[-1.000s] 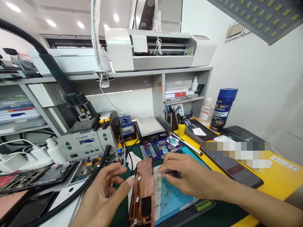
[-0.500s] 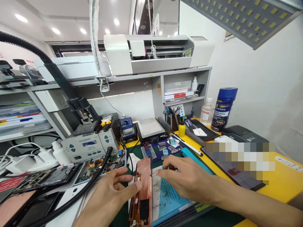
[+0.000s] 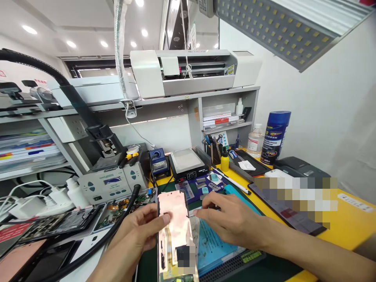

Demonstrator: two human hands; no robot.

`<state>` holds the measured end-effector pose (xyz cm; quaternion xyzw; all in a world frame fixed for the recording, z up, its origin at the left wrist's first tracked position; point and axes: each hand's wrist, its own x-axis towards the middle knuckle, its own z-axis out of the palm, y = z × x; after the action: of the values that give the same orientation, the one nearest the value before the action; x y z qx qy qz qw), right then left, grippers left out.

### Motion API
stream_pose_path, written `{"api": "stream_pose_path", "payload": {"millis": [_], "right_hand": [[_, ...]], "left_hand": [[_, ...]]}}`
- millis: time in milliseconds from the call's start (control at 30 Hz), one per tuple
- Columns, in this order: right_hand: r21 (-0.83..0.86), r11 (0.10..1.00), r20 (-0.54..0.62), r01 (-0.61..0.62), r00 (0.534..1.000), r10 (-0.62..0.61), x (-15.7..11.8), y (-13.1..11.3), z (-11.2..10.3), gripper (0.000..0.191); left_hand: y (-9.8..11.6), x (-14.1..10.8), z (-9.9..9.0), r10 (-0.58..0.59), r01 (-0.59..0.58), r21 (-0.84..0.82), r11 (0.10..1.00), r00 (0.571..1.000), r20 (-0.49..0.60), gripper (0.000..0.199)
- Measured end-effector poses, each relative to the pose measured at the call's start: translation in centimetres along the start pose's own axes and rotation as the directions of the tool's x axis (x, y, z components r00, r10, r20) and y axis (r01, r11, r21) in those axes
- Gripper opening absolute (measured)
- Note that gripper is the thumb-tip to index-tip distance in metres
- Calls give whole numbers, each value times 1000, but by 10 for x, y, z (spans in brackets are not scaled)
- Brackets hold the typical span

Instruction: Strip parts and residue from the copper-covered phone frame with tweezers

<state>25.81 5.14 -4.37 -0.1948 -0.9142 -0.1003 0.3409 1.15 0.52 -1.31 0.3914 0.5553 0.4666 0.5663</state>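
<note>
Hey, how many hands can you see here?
2: the left hand holding the panel by its left side, the right hand holding a thin tool near the panel's right edge. No others show.

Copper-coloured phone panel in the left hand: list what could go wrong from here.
The thin metal tool in the right hand points at the edge of the phone panel; a slip could scratch it.
The left hand grips the panel by one long side, so it might twist.
The left forearm lies close beside a black hose and could knock it.
</note>
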Motion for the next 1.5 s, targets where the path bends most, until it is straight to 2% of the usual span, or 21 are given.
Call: {"api": "stream_pose_path", "payload": {"millis": [67, 133, 233, 333, 467, 600, 833, 933, 1067, 1200, 1367, 1500], "right_hand": [[17, 1000, 13, -20, 1000, 20, 0, 0, 0, 24], [28, 999, 35, -38, 999, 37, 0, -1, 0, 24], [42, 998, 76, -48, 996, 44, 0, -2, -2, 24], [60, 996, 142, -71, 988, 62, 2, -5, -5, 24], [63, 994, 212, -90, 974, 75, 3, -8, -9, 25], [37, 997, 215, -73, 974, 63, 2, -8, -11, 23], [20, 999, 225, -38, 974, 33, 1, -9, -12, 23], [42, 998, 243, -50, 969, 38, 3, -9, -13, 23], [110, 988, 294, -109, 953, 72, 5, -12, -16, 23], [171, 968, 365, -186, 924, 113, 8, -13, -18, 25], [212, 946, 443, -244, 887, 130, 9, -12, -19, 24], [287, 877, 487, -385, 847, 212, 12, -13, -23, 19]], "left_hand": [[-3, -4, 5, 70, -69, -25, 997, 997, 41, 52], [-5, -10, 11, 113, -110, -57, 992, 992, 48, 64], [-7, -17, 19, 101, -93, -90, 992, 990, 95, 79], [-9, -18, 24, 105, -99, -67, 993, 990, 99, 82], [-13, -16, 21, 124, -126, 34, 991, 991, 55, 77], [-15, -17, 19, 103, -108, 62, 992, 992, 73, 71], [-14, -18, 21, 89, -93, 84, 992, 995, 43, 70], [-16, -17, 20, 94, -95, 149, 984, 995, 15, 60], [-18, -17, 21, 116, -113, 170, 979, 993, -6, 48], [-17, -19, 25, 130, -125, 148, 981, 991, -22, 48], [-19, -19, 25, 122, -109, 208, 972, 991, -49, 46], [-21, -18, 23, 144, -129, 252, 959, 989, -42, 44]]}}
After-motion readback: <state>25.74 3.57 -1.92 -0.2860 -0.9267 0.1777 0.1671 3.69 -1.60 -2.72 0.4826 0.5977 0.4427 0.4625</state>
